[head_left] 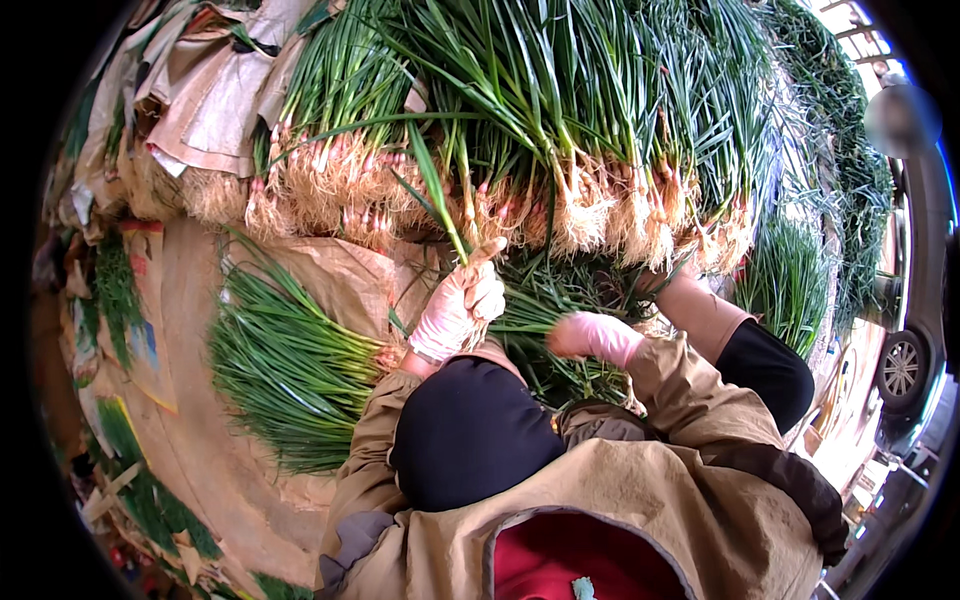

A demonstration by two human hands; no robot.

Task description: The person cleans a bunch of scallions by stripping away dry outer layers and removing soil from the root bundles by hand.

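My left hand point(470, 303), in a pale pink glove, is closed around the lower part of a green garlic stalk point(431, 180). The stalk stands up and leans away from me, its leaves reaching toward the far bundles. Pale roots hang below my fingers. To its right, my right hand point(590, 336), also in pink, hovers over loose green leaves point(540, 300) between my legs. Motion blurs its fingers, so their grip is unclear. Left of my knee lies a bundle of green garlic point(290, 365), roots toward me.
Across the far side, rooted green garlic bundles point(570, 110) lie in a thick row. Sacking point(215, 100) covers part at the far left. Brown sheeting point(215, 330) spreads on the ground. More greens point(785, 285) lie beyond my right knee, and a parked car point(915, 330) stands farther right.
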